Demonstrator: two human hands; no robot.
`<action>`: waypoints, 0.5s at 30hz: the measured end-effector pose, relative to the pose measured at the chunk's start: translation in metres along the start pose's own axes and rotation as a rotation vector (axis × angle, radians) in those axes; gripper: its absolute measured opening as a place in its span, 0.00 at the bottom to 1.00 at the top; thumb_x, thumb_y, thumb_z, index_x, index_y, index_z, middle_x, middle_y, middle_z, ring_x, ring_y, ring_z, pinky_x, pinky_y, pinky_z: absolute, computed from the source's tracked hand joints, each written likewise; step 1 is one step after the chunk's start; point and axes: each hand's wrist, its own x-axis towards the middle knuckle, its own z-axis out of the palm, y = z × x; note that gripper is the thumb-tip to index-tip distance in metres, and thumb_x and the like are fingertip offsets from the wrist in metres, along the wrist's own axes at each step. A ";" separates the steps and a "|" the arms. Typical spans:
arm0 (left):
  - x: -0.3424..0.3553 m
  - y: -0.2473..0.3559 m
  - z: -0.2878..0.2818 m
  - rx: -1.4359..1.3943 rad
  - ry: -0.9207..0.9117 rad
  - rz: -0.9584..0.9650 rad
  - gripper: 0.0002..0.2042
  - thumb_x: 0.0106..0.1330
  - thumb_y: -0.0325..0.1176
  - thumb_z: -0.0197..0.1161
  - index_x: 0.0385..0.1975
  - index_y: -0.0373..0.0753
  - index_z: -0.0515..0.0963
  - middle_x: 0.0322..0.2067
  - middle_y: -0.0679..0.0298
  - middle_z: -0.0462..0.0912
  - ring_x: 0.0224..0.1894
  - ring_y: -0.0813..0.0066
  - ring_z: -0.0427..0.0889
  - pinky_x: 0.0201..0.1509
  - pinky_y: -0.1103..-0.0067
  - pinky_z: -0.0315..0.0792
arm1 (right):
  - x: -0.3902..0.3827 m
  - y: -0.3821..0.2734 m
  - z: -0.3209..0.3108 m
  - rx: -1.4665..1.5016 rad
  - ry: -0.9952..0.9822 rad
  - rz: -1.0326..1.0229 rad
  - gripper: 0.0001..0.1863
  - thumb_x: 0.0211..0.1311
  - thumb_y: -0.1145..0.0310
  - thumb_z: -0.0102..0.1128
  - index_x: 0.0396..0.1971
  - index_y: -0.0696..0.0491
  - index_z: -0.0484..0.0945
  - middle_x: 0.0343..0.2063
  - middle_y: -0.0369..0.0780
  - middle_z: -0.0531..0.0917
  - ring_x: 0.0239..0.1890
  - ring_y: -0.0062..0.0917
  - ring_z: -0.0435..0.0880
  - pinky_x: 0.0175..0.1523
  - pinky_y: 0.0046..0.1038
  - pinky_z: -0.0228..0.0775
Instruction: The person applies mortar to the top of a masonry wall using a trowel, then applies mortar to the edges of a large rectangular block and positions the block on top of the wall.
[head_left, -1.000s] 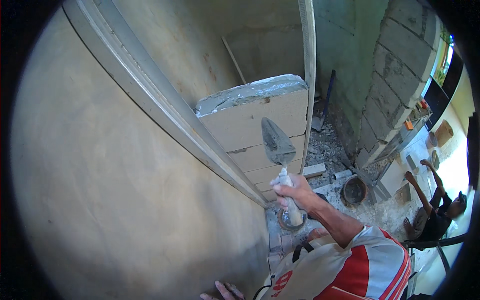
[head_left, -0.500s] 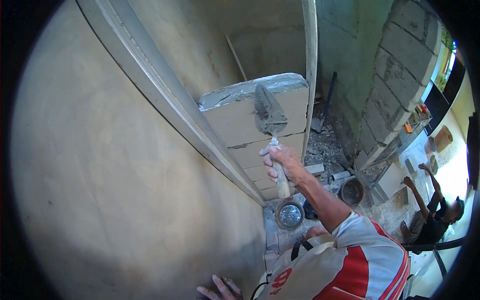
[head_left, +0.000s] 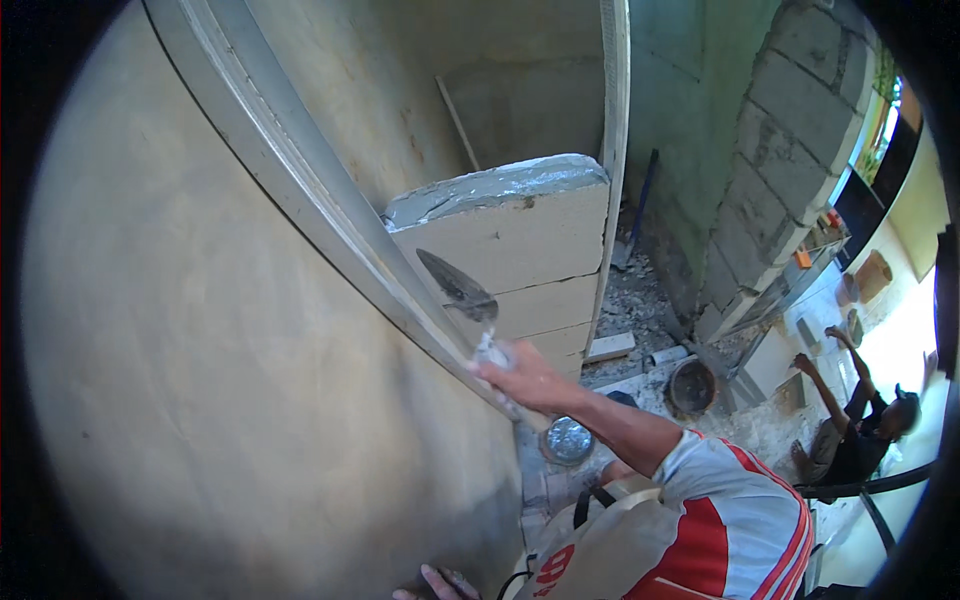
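Observation:
My right hand (head_left: 512, 375) is closed round the handle of a pointed trowel (head_left: 458, 286), its grey blade tipped up toward the left in front of a low block wall (head_left: 505, 235). Wet grey mortar (head_left: 500, 190) lies in a thick band along the wall's top course. At the bottom edge, my left hand (head_left: 447, 583) shows only in part, its fingers apart and empty, beside the plastered wall (head_left: 250, 380). Whether it touches that wall I cannot tell.
A metal frame post (head_left: 290, 165) and a second upright (head_left: 615, 100) flank the block wall. On the floor stand a round pan (head_left: 568, 440) and a dark bucket (head_left: 692, 387). A shovel (head_left: 643, 205) leans behind; at right another person (head_left: 860, 425) sits low, arms outstretched.
My right hand has moved down and left with the trowel, taking the blade off the face of the block wall near the mortar. My left hand has sunk slightly lower in view.

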 end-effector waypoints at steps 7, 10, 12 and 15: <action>0.002 -0.006 0.006 -0.003 0.083 0.120 0.26 0.70 0.59 0.43 0.66 0.63 0.64 0.67 0.58 0.63 0.71 0.41 0.51 0.71 0.47 0.37 | -0.068 -0.033 -0.103 -1.100 0.732 -0.183 0.18 0.60 0.62 0.61 0.42 0.57 0.66 0.31 0.49 0.75 0.33 0.49 0.79 0.33 0.42 0.73; 0.006 -0.005 0.005 -0.003 0.181 0.043 0.24 0.70 0.57 0.45 0.64 0.63 0.66 0.67 0.56 0.63 0.71 0.41 0.49 0.73 0.48 0.33 | -0.076 -0.060 -0.131 -1.289 0.751 -0.232 0.17 0.61 0.65 0.60 0.42 0.57 0.66 0.32 0.47 0.71 0.33 0.45 0.79 0.33 0.42 0.73; 0.008 -0.006 0.001 -0.037 0.132 0.057 0.24 0.69 0.56 0.46 0.64 0.63 0.66 0.67 0.54 0.62 0.72 0.42 0.46 0.73 0.49 0.29 | -0.074 -0.070 -0.137 -1.356 0.743 -0.274 0.17 0.61 0.64 0.59 0.43 0.58 0.66 0.32 0.46 0.71 0.33 0.44 0.79 0.34 0.41 0.73; 0.011 -0.002 0.002 -0.070 0.145 0.037 0.24 0.69 0.56 0.46 0.65 0.62 0.66 0.68 0.54 0.60 0.73 0.43 0.44 0.73 0.50 0.27 | -0.064 -0.075 -0.138 -1.471 0.708 -0.341 0.15 0.61 0.65 0.58 0.40 0.58 0.67 0.30 0.45 0.72 0.33 0.40 0.80 0.34 0.38 0.75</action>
